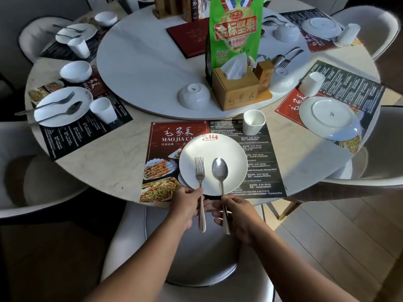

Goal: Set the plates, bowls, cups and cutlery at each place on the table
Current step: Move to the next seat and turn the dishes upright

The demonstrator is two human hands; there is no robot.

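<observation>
- At 6 o'clock, nearest the person, the left hand (pixel 186 205) pinched the handle of the fork (pixel 200 171). The right hand (pixel 237 216) pinched the handle of the spoon (pixel 220 171). Both sets of fingers were curled round the metal, and both handles stuck out past the table edge (pixel 122 192).
- The fork tines and spoon bowl lay side by side, apart, over the near half of the plate (pixel 218 147). Whether they touched it could not be told.
- The step in hand looked like laying cutlery at this place. The next move probably called for lowering both pieces and sliding them towards 12 o'clock, so the handles would not overhang before the fingers let go.
- The plate sat on the placemat (pixel 257 162) close to the table's near rim, so there was little spare room at 6 o'clock.
- The cup (pixel 254 122) stood upright at 1 o'clock of the plate, well apart from the cutlery.
- This place probably lacked its bowl (pixel 193 95), which sat upside down at 12 o'clock on the turntable (pixel 141 68), just beside the tissue box (pixel 235 92).
- At 10 o'clock a set place (pixel 63 105) had its plate, cutlery, cup and bowl.
- At 2 o'clock an inverted plate (pixel 329 117) and an inverted cup (pixel 310 83) looked unfinished.
</observation>
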